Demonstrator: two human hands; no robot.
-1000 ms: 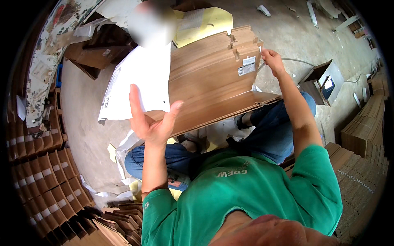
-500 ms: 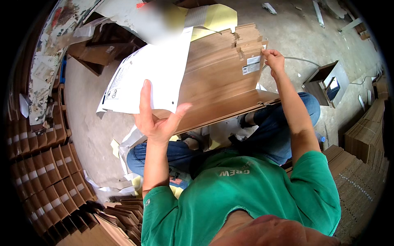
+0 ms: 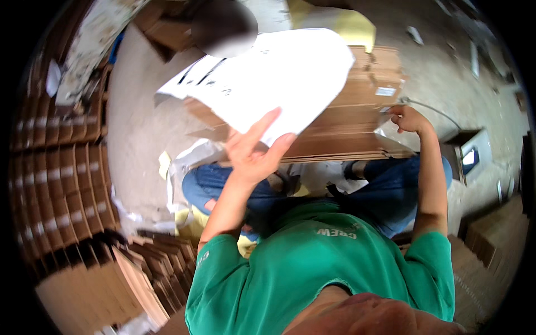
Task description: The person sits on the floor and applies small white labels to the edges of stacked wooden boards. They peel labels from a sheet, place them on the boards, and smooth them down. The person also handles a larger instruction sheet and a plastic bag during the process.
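Note:
In front of me stands a row of brown wood-look boards [image 3: 357, 92], some with white labels [image 3: 385, 91] at their right end. My right hand [image 3: 410, 119] is closed at the right edge of the front board [image 3: 340, 119], fingertips by a small white label. My left hand [image 3: 254, 153] is raised before a large white printed sheet [image 3: 279, 72], which hangs in the air over the boards' left part. The thumb and forefinger are spread apart; the sheet seems caught by the other fingers, partly hidden. More boards [image 3: 335, 152] lie flat at my shins.
Slotted brown racks [image 3: 61, 184] stand at the left. Stacked boards [image 3: 159, 268] lie at lower left, others [image 3: 494, 234] at right. A box-like metal piece [image 3: 469, 153] and a thin cable [image 3: 435, 110] are on the floor. Yellow paper [image 3: 340, 25] lies beyond the boards.
The view has shifted. My left hand and the sheet have come further right over the boards, and the sheet has bent over. The front board has tipped towards me with my right hand.

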